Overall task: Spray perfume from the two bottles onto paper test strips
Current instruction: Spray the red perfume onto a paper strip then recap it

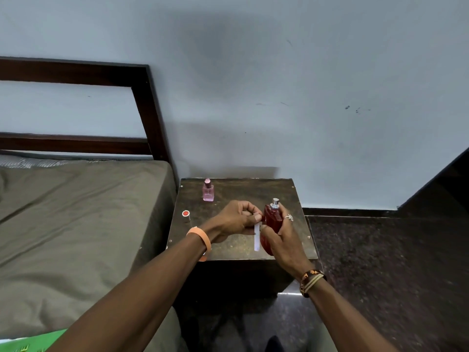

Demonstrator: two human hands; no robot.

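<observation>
Both hands are meeting over the small dark wooden table (236, 190) that is standing against the pale wall (279, 85), right beside the bed (76, 212); the right hand (285, 240) is wrapping around the dark red perfume bottle (272, 221), fingers closed on its body, and the bottle is being held upright above the table's front right part with its silver spray nozzle (275, 203) showing bare at the top; a ring (289, 217) is glinting on one of that hand's fingers and a dark corded band (311, 282) is sitting on the wrist. The left hand (237, 219) is pinching together on the upper end of a white paper test strip (257, 237), fingertips closed tight; the strip is hanging down vertically just beside the red bottle's left side, and whether it is touching the glass I cannot tell; an orange wristband (201, 240) is circling the left wrist. Over at the back left of the table the pink perfume bottle (208, 191) is standing upright, capped, well apart from the hands; near the left edge a small red cap (186, 213) is lying by itself. The dark speckled floor (380, 262) is stretching off to the right.
</observation>
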